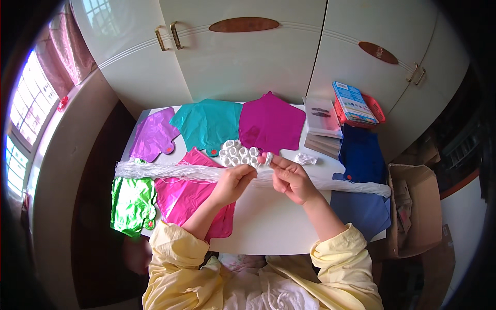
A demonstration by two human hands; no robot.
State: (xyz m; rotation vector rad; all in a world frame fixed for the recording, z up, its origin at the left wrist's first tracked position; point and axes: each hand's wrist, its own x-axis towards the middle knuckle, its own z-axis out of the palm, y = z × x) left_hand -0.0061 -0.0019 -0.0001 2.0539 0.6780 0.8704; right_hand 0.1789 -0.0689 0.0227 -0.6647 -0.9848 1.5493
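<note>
White string (150,170) is lying from nine to three o'clock, looking light, soft and easily tangled. The left hand (235,183) is apparently pinching some; the right hand (292,181) is pointing fingers toward ten, its thumb's grip unclear. Coils (238,153) are sitting at twelve; a loop (268,159) is circling right fingertips, probably best pinched by its sides.
</note>
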